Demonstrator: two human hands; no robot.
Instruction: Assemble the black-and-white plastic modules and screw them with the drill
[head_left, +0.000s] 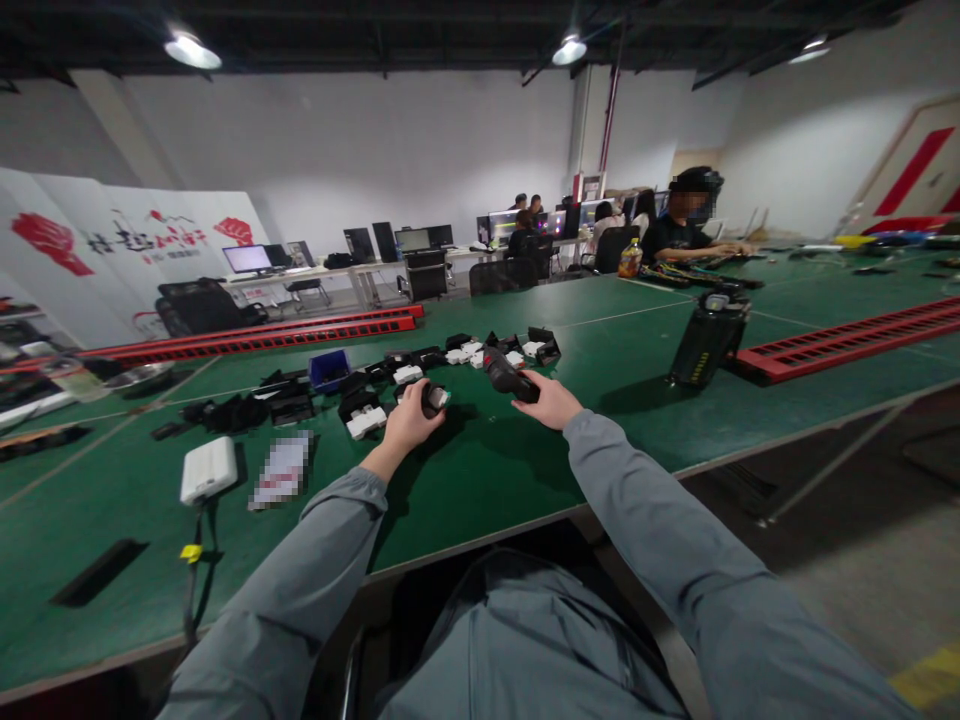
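My left hand (411, 420) is wrapped round a small black and white part (435, 400), held just above the green table (480, 480). My right hand (553, 402) grips the end of a black handheld tool (506, 375) with a red mark, its other end pointing up and to the left. A gap separates the tool from the part. Black and white pieces (366, 420) lie beside my left hand, and several more white pieces (465, 352) sit behind the tool. A blue bin (330, 371) stands among black parts to the left.
A white box (208, 470) with a cable and a pale packet (283, 470) lie at the left. A dark bottle (709, 345) stands at the right beside a red slotted rail (855, 340). Another person (679, 235) sits across the table, near a drink bottle (630, 258).
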